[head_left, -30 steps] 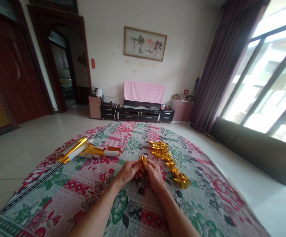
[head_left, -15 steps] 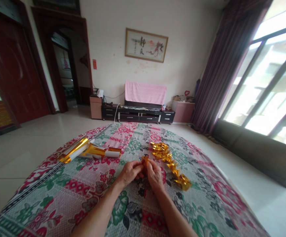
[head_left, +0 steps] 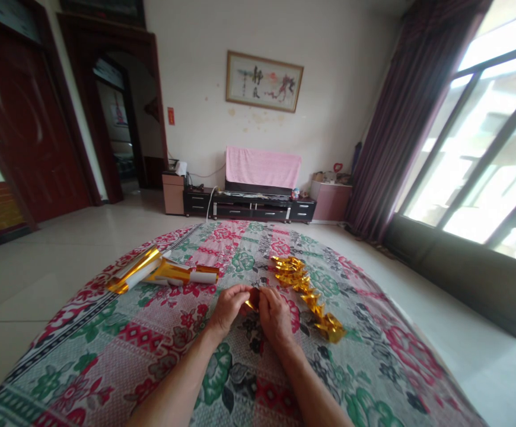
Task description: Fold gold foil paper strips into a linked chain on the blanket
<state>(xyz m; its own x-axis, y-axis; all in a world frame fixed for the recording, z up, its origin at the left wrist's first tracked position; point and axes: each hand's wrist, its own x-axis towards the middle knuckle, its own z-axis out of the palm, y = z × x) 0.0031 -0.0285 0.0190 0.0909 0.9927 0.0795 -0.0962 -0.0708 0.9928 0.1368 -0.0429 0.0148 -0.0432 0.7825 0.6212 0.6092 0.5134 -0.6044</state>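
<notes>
My left hand [head_left: 228, 308] and my right hand [head_left: 276, 315] meet over a round table under a flowered cloth [head_left: 120, 350]. Both pinch a small piece of gold foil paper [head_left: 252, 298], which is mostly hidden between the fingers. To the right of my right hand a row of folded gold foil pieces [head_left: 305, 292] runs from mid-table toward the near right. On the left lie curled gold foil sheets [head_left: 160, 273] with white backing.
Beyond the table are a tiled floor, a low black TV cabinet [head_left: 249, 206] with a pink cloth over it, and a framed picture on the wall. Dark wooden doors stand at the left; curtains and a large window are at the right.
The gold piece stood up above my fingers a second ago; now it is lower and tucked between both hands. The hands have drawn slightly closer together and shifted a little away from me.
</notes>
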